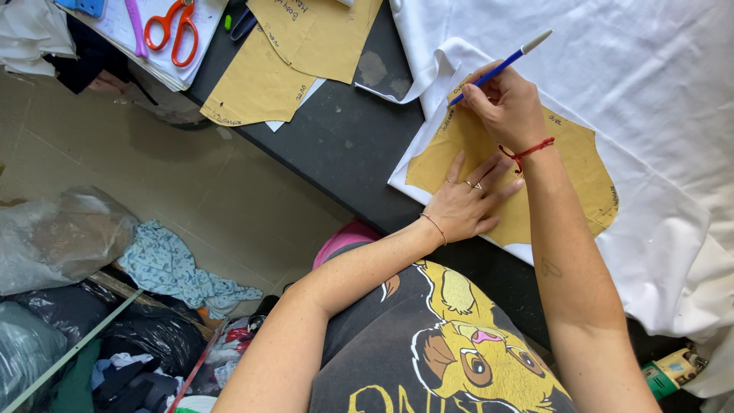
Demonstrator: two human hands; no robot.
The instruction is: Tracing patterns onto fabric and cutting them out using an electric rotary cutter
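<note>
A: Starting far left, there's a heap of bagged cloth on the floor (69, 306), then orange scissors (174, 29) and spare tan pattern pieces (267, 69) up on the dark table (336, 145).

B: And the work itself?

A: Centre-right. The left hand (466, 203) lies flat, fingers spread, empty, pressing down a tan paper pattern piece (566, 164). It sits on white fabric (657, 84) spread over the table's right side.

B: The other hand?

A: The right hand (505, 103) is closed around a blue pen (501, 67), tip at the pattern's upper left edge. Looks to me like tracing the outline onto the cloth.

B: What does that ask for?

A: I'd judge steady pressure from the flat hand while the pen follows the edge. The pattern looks stiff, curved along one side, with handwritten notes.
</note>
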